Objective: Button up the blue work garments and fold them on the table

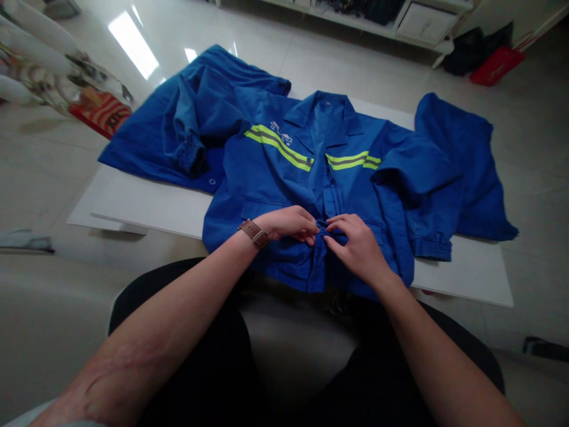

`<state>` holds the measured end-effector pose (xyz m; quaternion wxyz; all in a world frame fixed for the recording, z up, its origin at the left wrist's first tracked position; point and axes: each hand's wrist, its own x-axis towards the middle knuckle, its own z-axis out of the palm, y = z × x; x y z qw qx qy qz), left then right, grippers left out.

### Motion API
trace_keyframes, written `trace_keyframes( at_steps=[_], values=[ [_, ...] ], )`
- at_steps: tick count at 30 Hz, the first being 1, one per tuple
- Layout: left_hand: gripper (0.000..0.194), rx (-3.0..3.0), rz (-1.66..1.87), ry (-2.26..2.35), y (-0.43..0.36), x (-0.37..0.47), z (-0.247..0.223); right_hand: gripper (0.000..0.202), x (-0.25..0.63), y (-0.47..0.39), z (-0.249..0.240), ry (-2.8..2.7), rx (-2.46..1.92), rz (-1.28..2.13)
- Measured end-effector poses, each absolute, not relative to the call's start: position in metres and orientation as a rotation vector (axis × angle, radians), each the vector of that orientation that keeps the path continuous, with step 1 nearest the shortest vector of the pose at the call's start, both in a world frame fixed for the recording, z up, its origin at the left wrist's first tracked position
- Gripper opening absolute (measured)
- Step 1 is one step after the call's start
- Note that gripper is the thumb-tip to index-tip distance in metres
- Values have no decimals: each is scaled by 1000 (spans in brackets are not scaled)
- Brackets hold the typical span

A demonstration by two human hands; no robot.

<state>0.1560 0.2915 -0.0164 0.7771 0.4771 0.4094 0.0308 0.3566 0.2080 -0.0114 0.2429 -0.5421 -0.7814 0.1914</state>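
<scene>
A blue work jacket [275, 184] with yellow-and-grey reflective strips lies front side up, its collar away from me. My left hand [296, 224], below a brown wrist strap, pinches the front edge of the jacket near its lower middle. Close beside it on the right, my right hand [355, 242] has thumb and forefinger on the same bit of cloth. The front above my hands hangs apart, and a button shows by the left strip. What lies between my fingertips is too small to make out.
More blue cloth lies at the left [151, 142] and right [475, 172] of the jacket. A white board [475, 273] is under it all. White shelving [427, 24], a red bag [496, 64] and a red packet [100, 110] are farther off.
</scene>
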Motion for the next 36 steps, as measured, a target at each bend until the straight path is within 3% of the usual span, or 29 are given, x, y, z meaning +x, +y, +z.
trace_keyframes(
  at_steps=[11, 36],
  values=[
    [18, 1018, 94, 932, 286, 161, -19, 17, 351, 205, -9, -2152, -1457, 485],
    [20, 1029, 141, 959, 286, 162, -15, 11, 343, 205, -7, -1984, -1515, 470]
  ],
)
